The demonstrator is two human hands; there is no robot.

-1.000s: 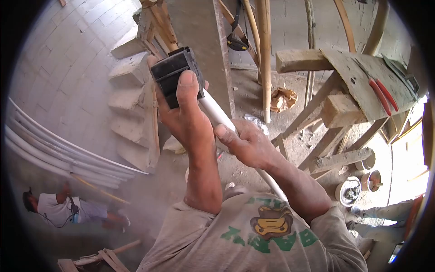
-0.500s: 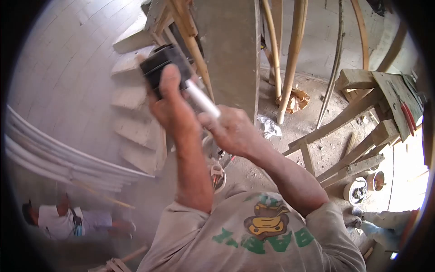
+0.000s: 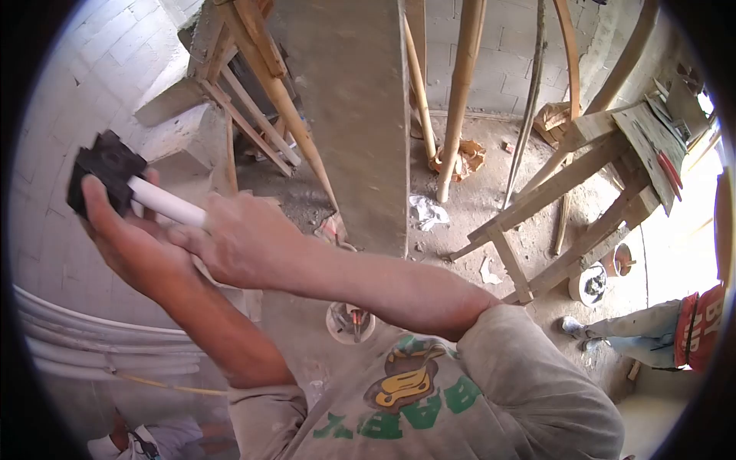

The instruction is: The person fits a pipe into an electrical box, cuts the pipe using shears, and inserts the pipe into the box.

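Note:
At the left of the view my left hand [image 3: 123, 230] is wrapped round a black box-shaped piece [image 3: 106, 170], its thumb lying against the near face. A white pipe [image 3: 170, 202] runs from the side of the black piece into my right hand [image 3: 234, 234], whose fingers are closed round it. The two hands are close together. The pipe's far end, beyond my right hand, is hidden.
A wooden trestle [image 3: 537, 207] at the right bears red-handled pliers [image 3: 669, 170]. Bamboo poles [image 3: 464, 100] stand ahead. A tool bucket [image 3: 350, 322] sits below. White pipes [image 3: 100, 345] lie lower left. Two other people are nearby, one lower left, one right.
Both hands have moved left in the view with the black piece and the pipe still held. The surroundings have shifted as the camera turned, and more of the person at the right shows.

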